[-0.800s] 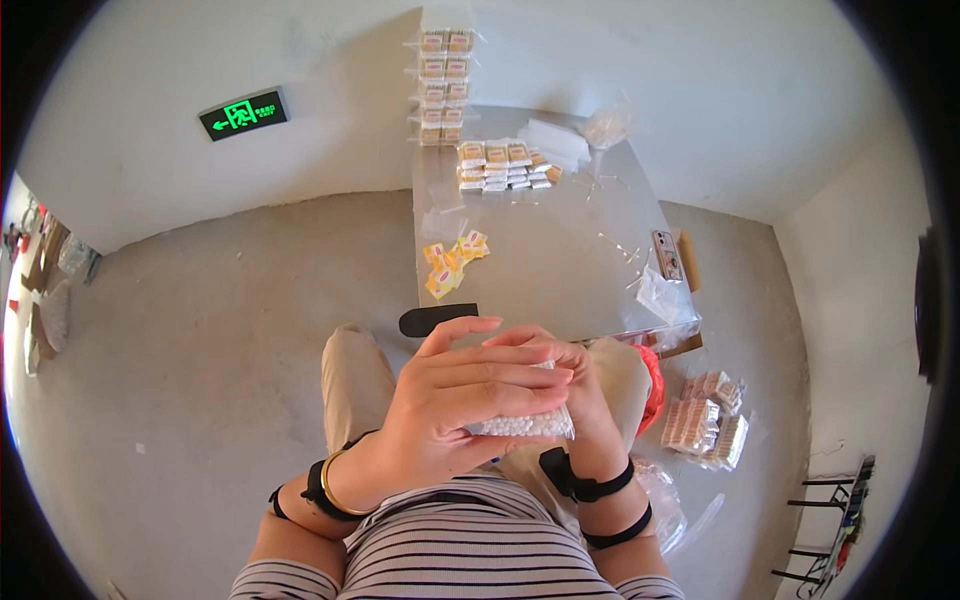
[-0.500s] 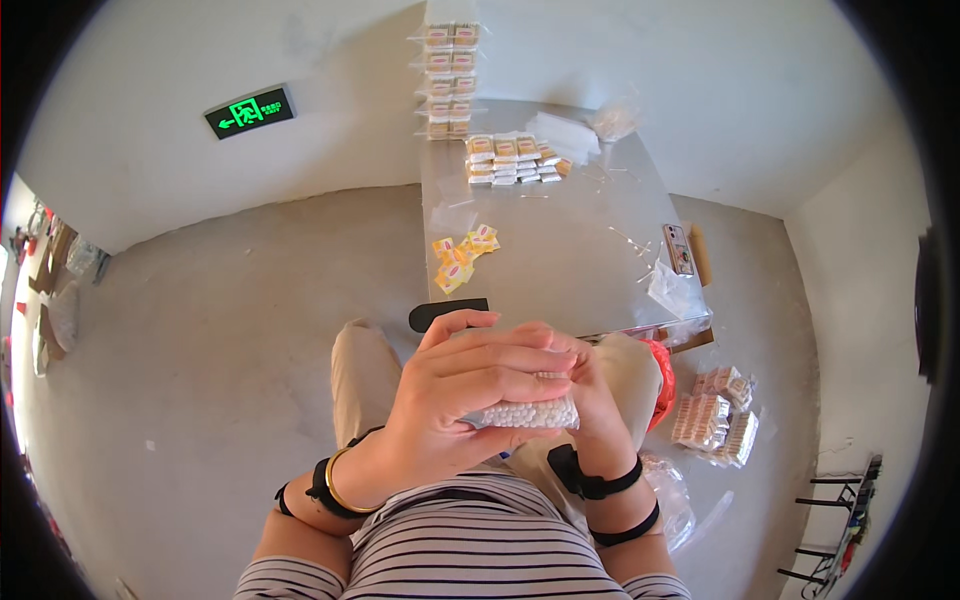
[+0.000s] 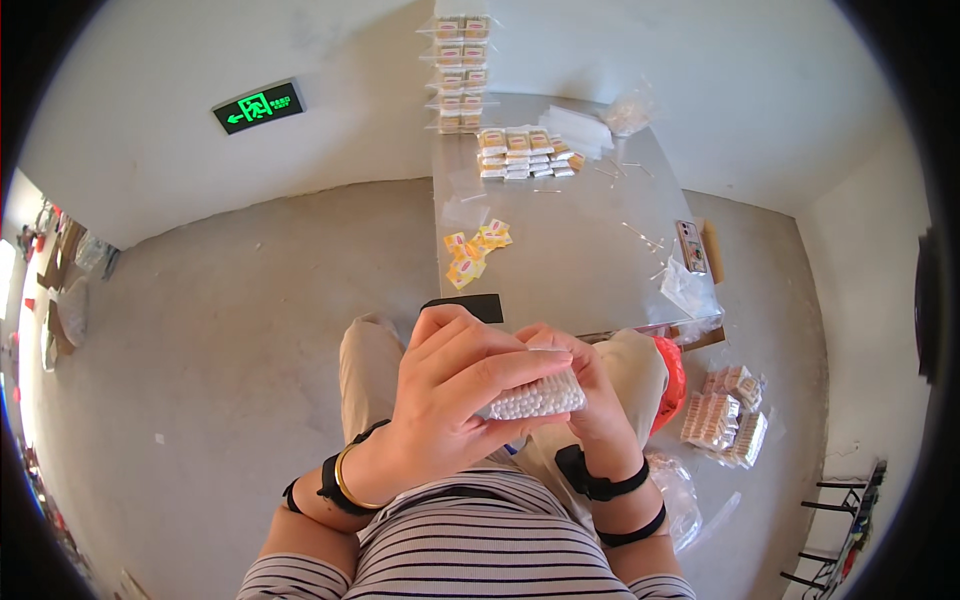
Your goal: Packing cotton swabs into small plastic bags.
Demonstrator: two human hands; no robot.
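Observation:
A pack of cotton swabs is held above my lap, its many white tips facing me. My left hand is closed round its left side, fingers over the top and thumb underneath. My right hand grips the right end, its fingers partly hidden behind the pack. Clear film seems to cover the swabs. Beyond my hands, on the grey table, lie yellow-and-white printed cards and several loose cotton swabs.
Filled packs are piled on the table beside a tall stack of packs and clear bags. A phone lies at the right edge. More swab bundles and clear plastic are on the floor at right.
My left fingers have bent and drawn back over the pack, baring more of the white tips. The whole view has shifted slightly, so the table appears farther right.

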